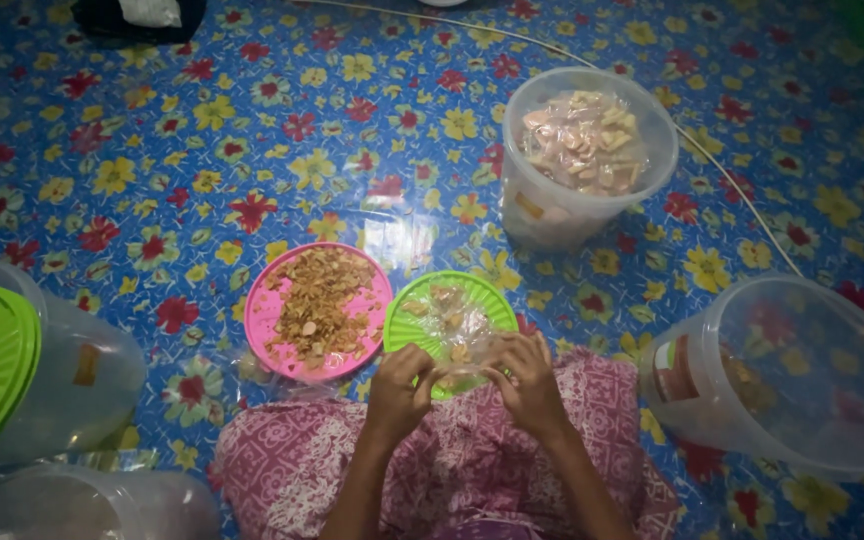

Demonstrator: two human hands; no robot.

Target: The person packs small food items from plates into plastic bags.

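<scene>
Both the left hand [399, 385] and right hand [527, 375] pinch a small clear plastic bag [452, 335] of snack pieces above the green plate's [472, 292] near edge; a slack grip could spill pieces onto the floral mat [252, 130].

hands [462, 385] pinching clear bag [449, 330], green lid [472, 292]

Both my forearms come up from the bottom edge and angle inward. My left hand [399, 388] and right hand [529, 378] sit close together, fingers curled, fingertips pinching in toward each other.
</scene>
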